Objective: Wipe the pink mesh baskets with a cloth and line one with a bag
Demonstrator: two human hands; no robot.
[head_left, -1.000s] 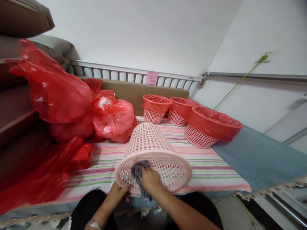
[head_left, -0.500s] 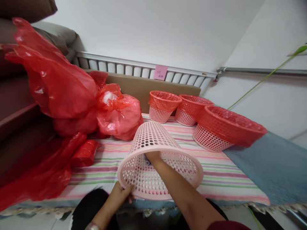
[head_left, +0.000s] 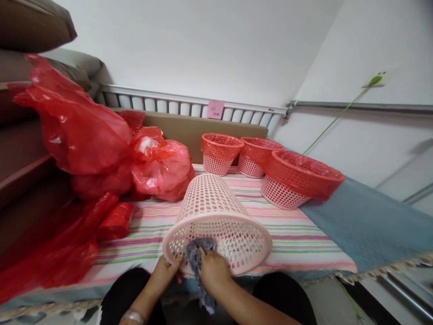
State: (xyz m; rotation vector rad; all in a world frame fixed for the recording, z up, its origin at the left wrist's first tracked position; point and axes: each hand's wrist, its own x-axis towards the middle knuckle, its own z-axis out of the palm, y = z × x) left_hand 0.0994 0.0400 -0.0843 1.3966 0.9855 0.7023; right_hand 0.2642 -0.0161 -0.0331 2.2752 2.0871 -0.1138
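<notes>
Both gripping, left hand on basket, right hand on cloth; note seemingly "311"

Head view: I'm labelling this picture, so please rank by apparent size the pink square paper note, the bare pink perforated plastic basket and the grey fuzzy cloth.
1. Bare pink perforated plastic basket
2. Grey fuzzy cloth, partly covered by the right hand
3. Pink square paper note
</notes>
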